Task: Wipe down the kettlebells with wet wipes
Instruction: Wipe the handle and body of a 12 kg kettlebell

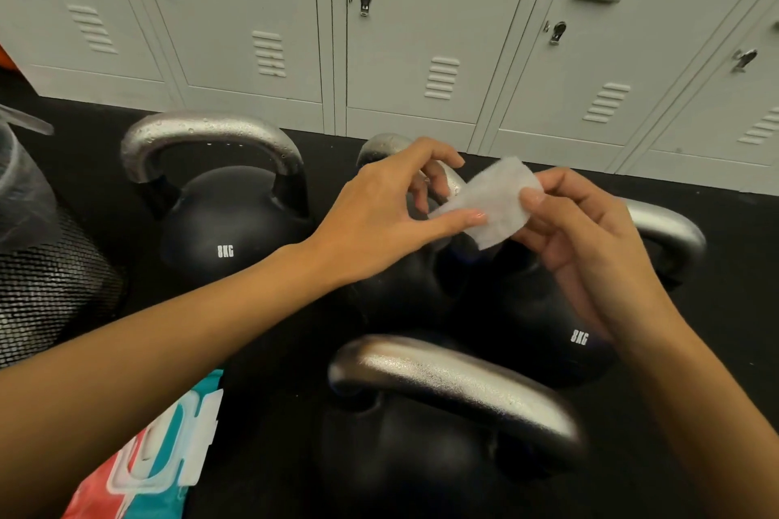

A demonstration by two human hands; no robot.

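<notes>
Fingers of both hands pinch one white wet wipe [489,204] in mid-air: left hand [379,219] nips its near-left edge w/ thumb + forefinger, other fingers loosely curled; right hand [590,240] nips the right edge under the thumb. Wipe sits crumpled, not yet spread, above the cluster of kettlebells, touching none.

Near to far: wipes pack [168,447] lies at lower left on the black floor; nearest kettlebell [442,426] is just below the hands; right 8KG kettlebell [560,333] and a middle one, mostly hidden behind the hands; left 8KG kettlebell [223,223], handle beaded w/ droplets; mesh bin [46,278] at far left; grey lockers [421,34] behind.

Step, prob.: unfolding the wipe. Next move calls for pulling it flat, then pressing it onto a handle or bell.
</notes>
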